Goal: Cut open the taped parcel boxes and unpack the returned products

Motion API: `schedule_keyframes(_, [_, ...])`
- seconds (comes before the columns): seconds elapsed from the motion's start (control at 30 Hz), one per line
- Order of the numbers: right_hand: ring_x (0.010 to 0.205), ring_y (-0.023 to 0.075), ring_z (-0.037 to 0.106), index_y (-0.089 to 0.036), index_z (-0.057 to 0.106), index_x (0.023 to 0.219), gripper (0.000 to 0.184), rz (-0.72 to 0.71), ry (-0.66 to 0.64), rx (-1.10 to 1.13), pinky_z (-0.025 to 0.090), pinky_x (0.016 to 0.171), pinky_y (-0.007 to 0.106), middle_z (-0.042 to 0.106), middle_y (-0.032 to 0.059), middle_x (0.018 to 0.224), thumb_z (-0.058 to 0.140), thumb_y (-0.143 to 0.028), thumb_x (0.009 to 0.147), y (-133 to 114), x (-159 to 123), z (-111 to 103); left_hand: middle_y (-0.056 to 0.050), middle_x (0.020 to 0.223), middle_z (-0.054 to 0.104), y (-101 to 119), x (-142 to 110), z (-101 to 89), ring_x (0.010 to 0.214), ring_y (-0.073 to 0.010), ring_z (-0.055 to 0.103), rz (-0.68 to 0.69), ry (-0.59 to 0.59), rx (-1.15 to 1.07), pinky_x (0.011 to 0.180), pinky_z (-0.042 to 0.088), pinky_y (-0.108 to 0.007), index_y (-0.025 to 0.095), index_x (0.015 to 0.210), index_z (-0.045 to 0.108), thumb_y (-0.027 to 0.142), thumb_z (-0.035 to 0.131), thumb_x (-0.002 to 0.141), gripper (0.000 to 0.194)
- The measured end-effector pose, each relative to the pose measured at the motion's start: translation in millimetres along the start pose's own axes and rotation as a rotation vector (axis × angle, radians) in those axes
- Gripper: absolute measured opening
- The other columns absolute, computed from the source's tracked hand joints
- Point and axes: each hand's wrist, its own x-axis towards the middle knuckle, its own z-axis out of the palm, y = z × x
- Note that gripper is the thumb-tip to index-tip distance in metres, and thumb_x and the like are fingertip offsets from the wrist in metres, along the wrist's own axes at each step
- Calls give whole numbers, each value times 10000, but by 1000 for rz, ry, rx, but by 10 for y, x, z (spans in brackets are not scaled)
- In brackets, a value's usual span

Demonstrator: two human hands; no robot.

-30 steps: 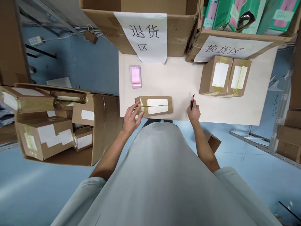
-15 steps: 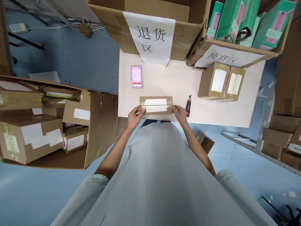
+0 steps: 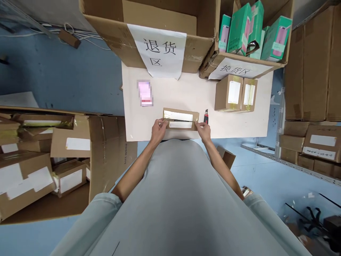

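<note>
A long cardboard box [image 3: 179,115] with a white label lies at the near side of the white table [image 3: 170,94]. Its top is split lengthwise, the label is cut in two, and a narrow dark gap shows between the flaps. My left hand [image 3: 159,130] grips the left end of the near flap, thumb and fingers closed. At the other end, my right hand [image 3: 203,131] pinches the flap near its corner. What lies inside the box is hidden. A red and black utility knife [image 3: 206,116] rests on the table just beyond my right hand.
A pixelated pink item [image 3: 145,93] lies at the table's left. Two taped boxes [image 3: 236,94] stand at the right. Behind are large labelled cartons, one [image 3: 198,49] on the left and one [image 3: 247,65] holding green packages. A big carton [image 3: 106,156] of parcels stands left.
The box's flaps have parted along the slit, opening a gap across the label. Both hands have moved slightly with the flap, and the box is slightly turned. The camera view has shifted.
</note>
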Motion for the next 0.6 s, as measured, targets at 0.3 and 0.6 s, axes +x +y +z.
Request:
schedule_keyframes(0.3, [1010,301,780,-197,714,1204,572,-116,7,-161,637,1009,474,798,164,1275,783,-678,902,-24,61,1,-188,1761,545,-171,162,-104,1567,-328,625,196,-213,74,1324,482,-521,244,1079,599,303,846,819,364])
schedule_keyframes(0.6, [1186,309,805,-218,763,1331,581,-467,-101,-400,619,1074,433,789,163,1455,362,-613,1189,-205,488,-189,-131,1783,528,-384,250,-365,1379,-354,738,364,-323,369,1162,618,-564,276,1125,555,304,943,841,481])
